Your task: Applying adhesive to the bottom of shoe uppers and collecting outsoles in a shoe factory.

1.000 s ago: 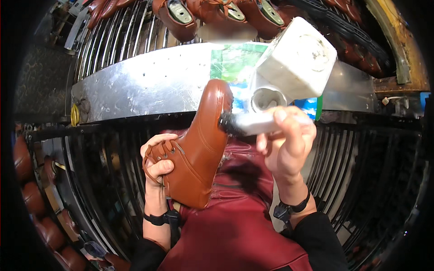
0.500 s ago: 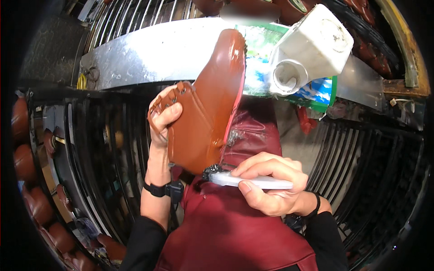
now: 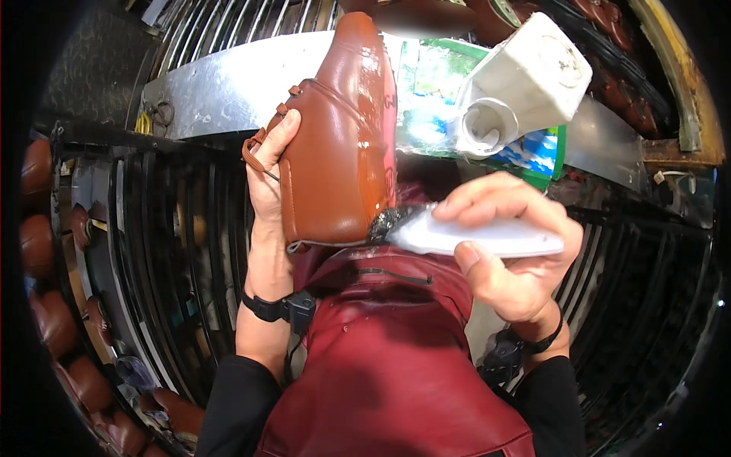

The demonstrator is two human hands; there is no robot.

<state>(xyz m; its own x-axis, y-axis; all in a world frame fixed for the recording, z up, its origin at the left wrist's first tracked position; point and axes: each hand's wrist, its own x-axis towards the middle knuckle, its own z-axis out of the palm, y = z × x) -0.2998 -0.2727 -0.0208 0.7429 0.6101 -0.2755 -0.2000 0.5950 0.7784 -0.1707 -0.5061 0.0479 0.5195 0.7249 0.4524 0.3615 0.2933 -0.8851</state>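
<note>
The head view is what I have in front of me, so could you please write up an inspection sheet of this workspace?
Surface: metal bench, partly covered by a green-and-blue sheet.
Job's things: brown boot, toe pointing away from the person; white-handled brush, dark bristles at the heel's edge.
Clutter: white plastic container on the sheet.
Hands: left hand grips the boot; right hand holds the brush.
Cables: yellow loop, possibly cord.
Surroundings: brown shoes along the left.

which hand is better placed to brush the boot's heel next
The right hand, likely: it holds the brush, its dark bristles by the boot's heel. The left hand is busy holding the boot from the other side.
</note>
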